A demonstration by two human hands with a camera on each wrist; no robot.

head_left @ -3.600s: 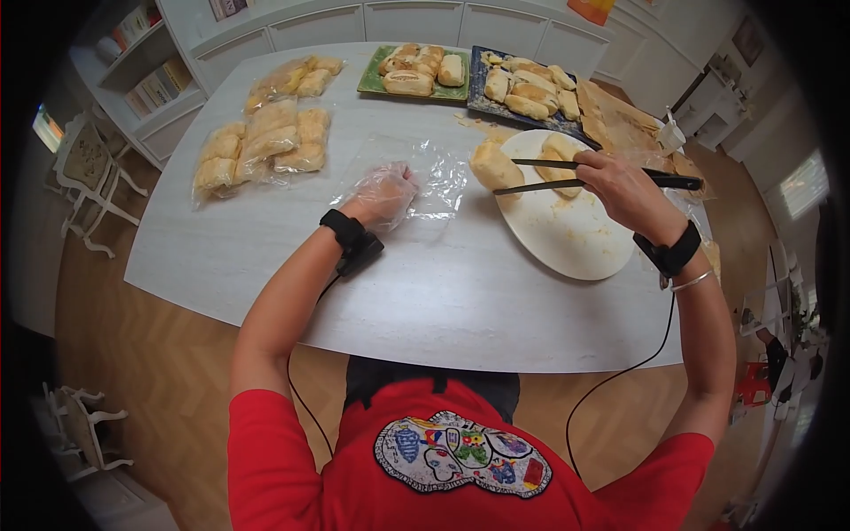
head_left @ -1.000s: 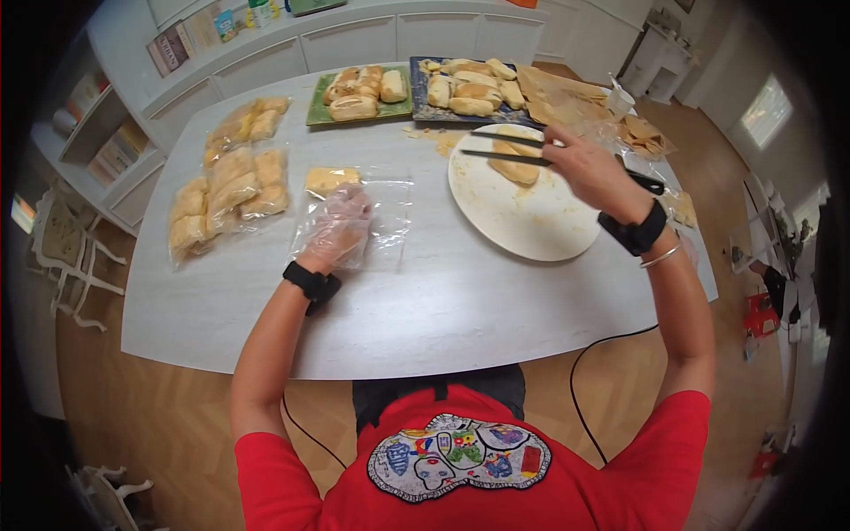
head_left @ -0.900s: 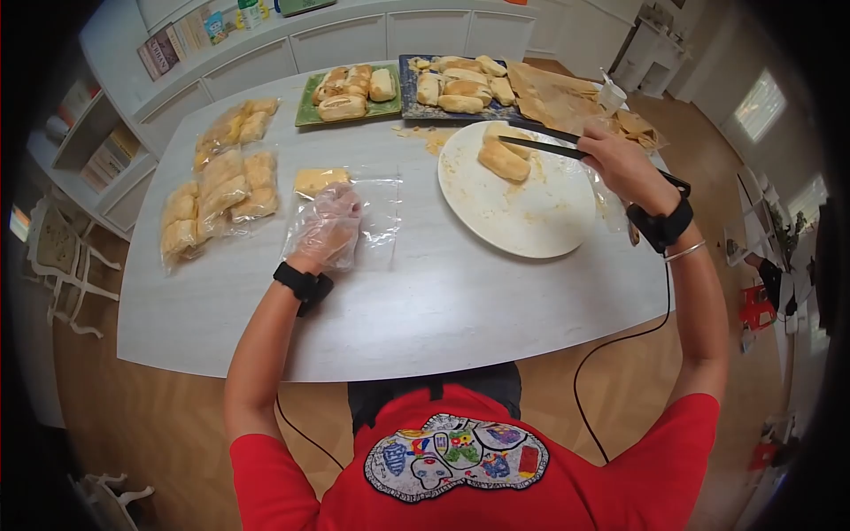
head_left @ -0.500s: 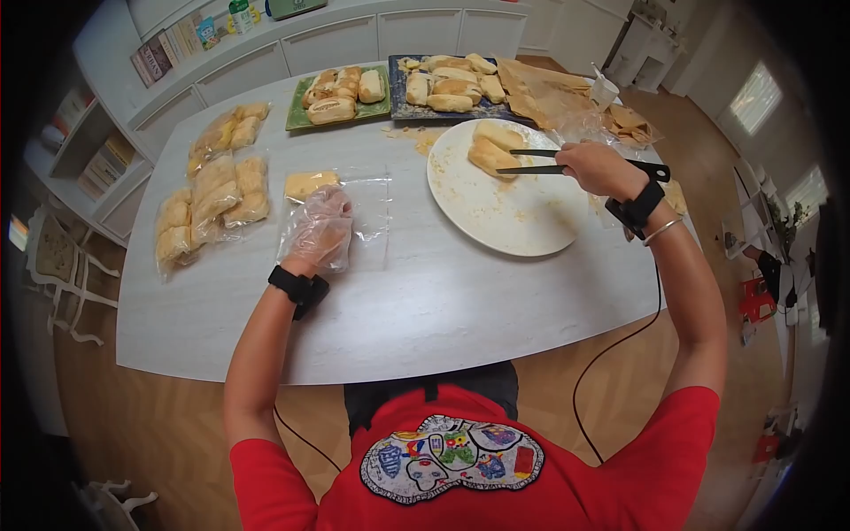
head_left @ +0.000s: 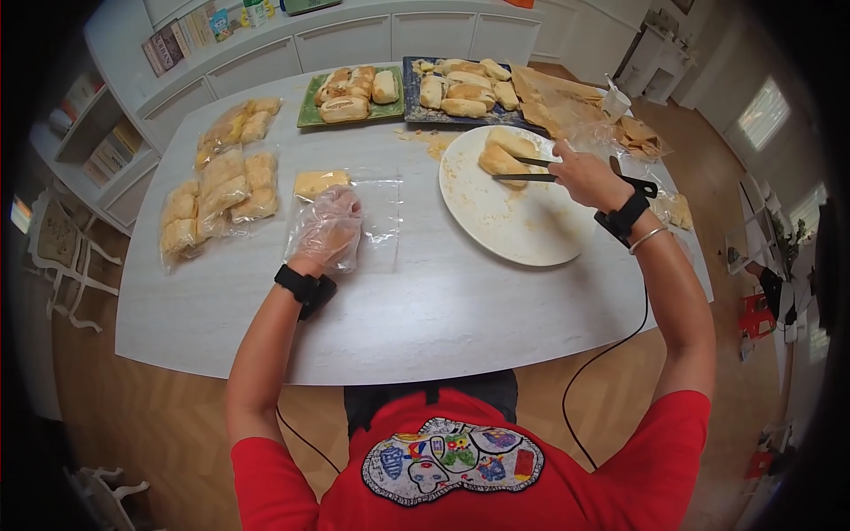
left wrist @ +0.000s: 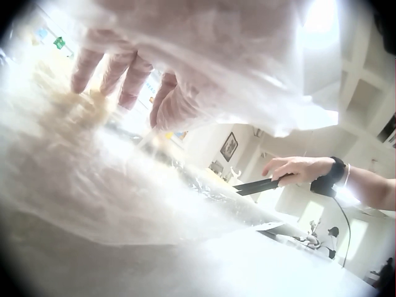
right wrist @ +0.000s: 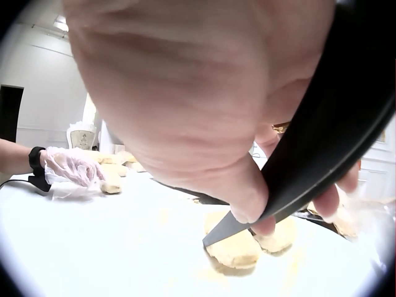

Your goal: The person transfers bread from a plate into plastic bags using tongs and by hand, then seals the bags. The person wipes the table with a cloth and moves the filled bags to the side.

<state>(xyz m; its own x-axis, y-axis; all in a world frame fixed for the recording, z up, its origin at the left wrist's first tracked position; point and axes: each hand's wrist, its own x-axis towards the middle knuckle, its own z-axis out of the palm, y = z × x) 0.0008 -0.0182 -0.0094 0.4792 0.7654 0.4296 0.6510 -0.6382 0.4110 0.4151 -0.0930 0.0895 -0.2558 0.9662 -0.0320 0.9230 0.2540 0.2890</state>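
Note:
In the head view, my left hand (head_left: 329, 226), in a clear plastic glove, lies over a clear plastic bag (head_left: 379, 221) on the table. A yellowish bread piece (head_left: 321, 184) lies at the bag, just beyond the fingertips. The left wrist view shows gloved fingers (left wrist: 133, 80) loosely extended downward. My bare right hand (head_left: 587, 175) grips black tongs (head_left: 538, 177) over a large white plate (head_left: 522, 237). Two bread rolls (head_left: 501, 161) rest at its far side, the tong tips overlapping the nearer one. In the right wrist view, a tong tip (right wrist: 216, 237) sits against a roll (right wrist: 238, 250).
Left on the table are several bagged breads (head_left: 223, 190). A green tray (head_left: 376, 113) and a dark blue tray (head_left: 425, 113) of rolls stand at the back. Brown paper (head_left: 553, 97) and a white cup (head_left: 615, 103) lie right of them. Crumbs (head_left: 434, 142) scatter beside the plate.
The bread piece earlier held in the tongs now lies at the bag by my left hand. The tongs have returned to the rolls on the plate, their tips now at the nearer roll.

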